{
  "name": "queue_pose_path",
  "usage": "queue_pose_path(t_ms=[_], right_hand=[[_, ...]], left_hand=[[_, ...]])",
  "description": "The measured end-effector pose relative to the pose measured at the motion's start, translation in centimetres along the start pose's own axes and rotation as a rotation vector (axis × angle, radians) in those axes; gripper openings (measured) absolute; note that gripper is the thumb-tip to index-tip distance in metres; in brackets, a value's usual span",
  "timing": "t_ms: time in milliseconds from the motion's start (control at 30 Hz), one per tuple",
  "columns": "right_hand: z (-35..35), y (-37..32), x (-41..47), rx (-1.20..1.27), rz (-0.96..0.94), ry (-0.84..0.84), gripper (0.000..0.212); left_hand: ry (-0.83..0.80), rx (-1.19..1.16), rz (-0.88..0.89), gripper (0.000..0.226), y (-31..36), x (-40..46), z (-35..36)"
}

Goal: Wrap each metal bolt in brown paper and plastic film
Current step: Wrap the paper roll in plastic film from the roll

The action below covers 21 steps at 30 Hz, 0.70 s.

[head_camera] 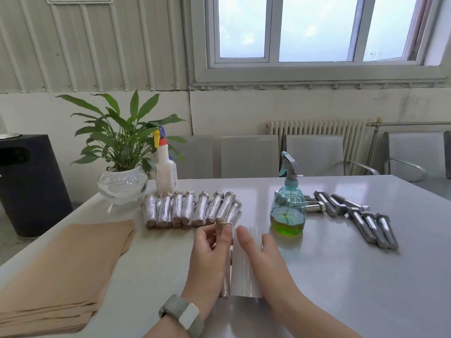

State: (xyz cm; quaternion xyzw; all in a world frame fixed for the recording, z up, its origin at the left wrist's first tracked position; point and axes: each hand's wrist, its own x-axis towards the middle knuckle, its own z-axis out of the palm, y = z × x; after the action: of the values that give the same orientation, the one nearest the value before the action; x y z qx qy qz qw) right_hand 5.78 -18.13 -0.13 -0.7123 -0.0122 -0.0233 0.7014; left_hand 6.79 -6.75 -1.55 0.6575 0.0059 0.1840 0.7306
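Observation:
My left hand [210,254] grips a bolt wrapped in brown paper [220,226], its lower end partly covered in plastic film. My right hand [258,252] lies flat with straight fingers on the roll of plastic film [245,276] beside the bolt. A stack of brown paper sheets [63,269] lies at the left. Several wrapped bolts [190,209] sit in a row behind my hands. Several bare metal bolts [358,215] lie at the right.
A green-liquid spray bottle [288,206] stands right of the wrapped row. A potted plant in a glass bowl [122,181] and a white spray bottle [166,169] stand at the far left of the grey table [341,276]. Chairs line the far side.

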Motion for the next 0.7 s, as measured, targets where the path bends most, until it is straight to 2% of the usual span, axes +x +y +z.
queue_pose_path(t_ms=[100,233,333,467,500,633,667,700], right_hand=[[0.3,0.1,-0.1,-0.021,-0.005,0.038,0.068],[0.2,0.7,0.2,-0.070,-0.027,0.052,0.081],[0.2,1.0,0.3,-0.077,-0.068,0.031,0.069],[0.1,0.7,0.2,-0.135,-0.129,0.079,0.067],[0.2,0.7,0.1,-0.150,-0.142,0.099,0.068],[0.6,0.1,-0.8,-0.170,-0.222,0.189,0.063],[0.7,0.0,-1.1,-0.193,-0.294,0.191,0.062],[0.8,-0.1,-1.5,-0.272,-0.444,0.191,0.059]], left_hand=[[-0.044,-0.201,-0.154,0.063,0.1,-0.6,0.5],[-0.195,-0.451,-0.379,0.050,0.4,-1.2,0.7],[-0.184,-0.398,-0.336,0.045,0.1,-0.9,0.7],[-0.134,0.018,0.006,0.045,0.3,-1.0,0.9],[-0.126,0.062,0.044,0.046,0.3,-1.0,0.9],[-0.082,0.040,-0.011,0.053,0.3,-0.9,0.8],[-0.079,0.023,-0.055,0.052,0.1,-0.9,0.8],[-0.104,-0.034,-0.108,0.048,-0.4,-0.8,0.7]])
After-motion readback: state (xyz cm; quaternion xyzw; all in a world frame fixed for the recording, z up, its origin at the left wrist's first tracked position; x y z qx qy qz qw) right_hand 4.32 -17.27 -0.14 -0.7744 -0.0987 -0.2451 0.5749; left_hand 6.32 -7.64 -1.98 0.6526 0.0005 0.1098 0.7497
